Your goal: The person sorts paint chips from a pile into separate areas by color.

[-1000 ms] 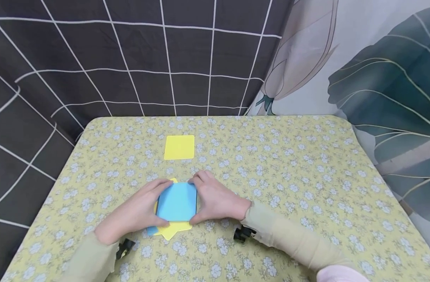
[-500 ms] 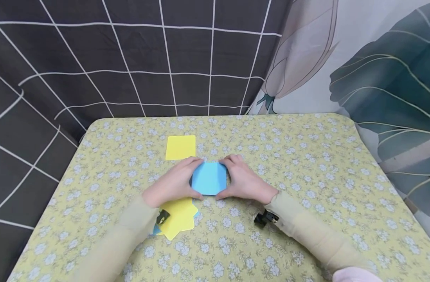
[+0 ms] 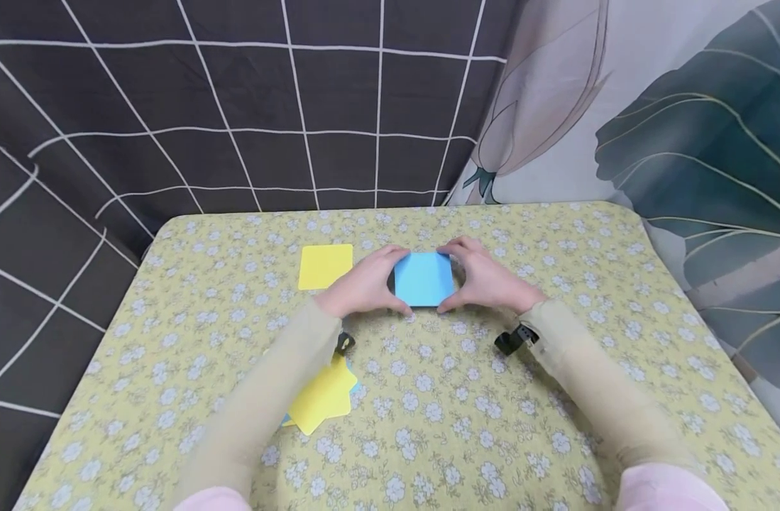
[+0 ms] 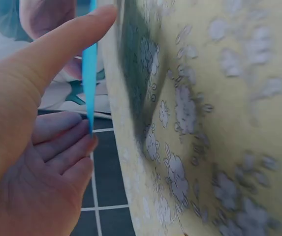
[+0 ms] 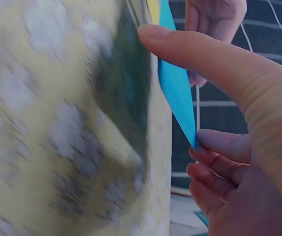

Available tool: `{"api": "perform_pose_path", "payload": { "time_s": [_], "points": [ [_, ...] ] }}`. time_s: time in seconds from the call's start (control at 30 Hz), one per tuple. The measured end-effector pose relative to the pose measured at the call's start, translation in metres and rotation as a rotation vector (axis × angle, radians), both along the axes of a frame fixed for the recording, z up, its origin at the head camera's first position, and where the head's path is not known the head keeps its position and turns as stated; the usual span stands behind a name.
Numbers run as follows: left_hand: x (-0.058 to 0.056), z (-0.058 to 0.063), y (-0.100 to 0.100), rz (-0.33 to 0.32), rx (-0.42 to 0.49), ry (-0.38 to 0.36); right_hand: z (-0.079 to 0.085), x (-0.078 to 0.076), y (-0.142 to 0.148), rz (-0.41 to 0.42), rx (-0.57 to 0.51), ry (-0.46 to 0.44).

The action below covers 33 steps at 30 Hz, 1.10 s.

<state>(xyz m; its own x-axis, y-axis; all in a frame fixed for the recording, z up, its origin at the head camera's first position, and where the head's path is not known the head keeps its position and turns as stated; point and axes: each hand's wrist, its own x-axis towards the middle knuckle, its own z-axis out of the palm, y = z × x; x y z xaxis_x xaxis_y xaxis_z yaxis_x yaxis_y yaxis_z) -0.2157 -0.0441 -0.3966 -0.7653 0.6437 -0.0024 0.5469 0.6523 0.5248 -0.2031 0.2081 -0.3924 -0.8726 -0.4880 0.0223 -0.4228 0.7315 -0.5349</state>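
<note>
Both hands hold a square blue card (image 3: pixel 424 279) between them. My left hand (image 3: pixel 366 285) grips its left edge, thumb at the near corner and fingers at the far corner. On the opposite edge my right hand (image 3: pixel 488 282) grips in the same manner. Seen edge-on in the left wrist view, the thin card (image 4: pixel 88 78) hovers over the cloth with a dark shadow below it. The right wrist view also has the card (image 5: pixel 177 91) raised off the tabletop.
A yellow square card (image 3: pixel 326 267) lies flat left of the hands. Closer in, a fanned pile of yellow and blue cards (image 3: pixel 319 401) lies partly under the left forearm. Flowered cloth (image 3: pixel 588 298) covers the table, and a dark gridded curtain (image 3: pixel 236 92) hangs behind its far edge.
Both hands have carried the blue card from over the pile to the right and away from the body, uncovering part of the pile. The lone yellow card stays where it was.
</note>
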Motion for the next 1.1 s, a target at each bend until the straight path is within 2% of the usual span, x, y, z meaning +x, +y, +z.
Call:
{"api": "perform_pose_path", "payload": {
  "time_s": [0.17,0.37,0.67,0.87,1.1],
  "points": [
    [-0.026,0.002,0.018,0.025,0.009,-0.028,0.002,-0.029,0.015,-0.023,0.012,-0.045],
    [-0.039,-0.002,0.035,0.035,-0.007,-0.079,-0.005,-0.047,0.026,-0.036,0.049,-0.149],
    [-0.045,-0.013,0.039,0.028,0.017,-0.106,-0.004,-0.051,0.027,-0.048,0.079,-0.213],
    [-0.044,-0.017,0.035,0.043,0.05,-0.121,-0.007,-0.049,0.027,-0.056,0.061,-0.182],
    [-0.033,-0.002,0.02,0.055,0.098,-0.09,-0.003,-0.039,0.022,-0.076,0.002,-0.126]
  ]
}}
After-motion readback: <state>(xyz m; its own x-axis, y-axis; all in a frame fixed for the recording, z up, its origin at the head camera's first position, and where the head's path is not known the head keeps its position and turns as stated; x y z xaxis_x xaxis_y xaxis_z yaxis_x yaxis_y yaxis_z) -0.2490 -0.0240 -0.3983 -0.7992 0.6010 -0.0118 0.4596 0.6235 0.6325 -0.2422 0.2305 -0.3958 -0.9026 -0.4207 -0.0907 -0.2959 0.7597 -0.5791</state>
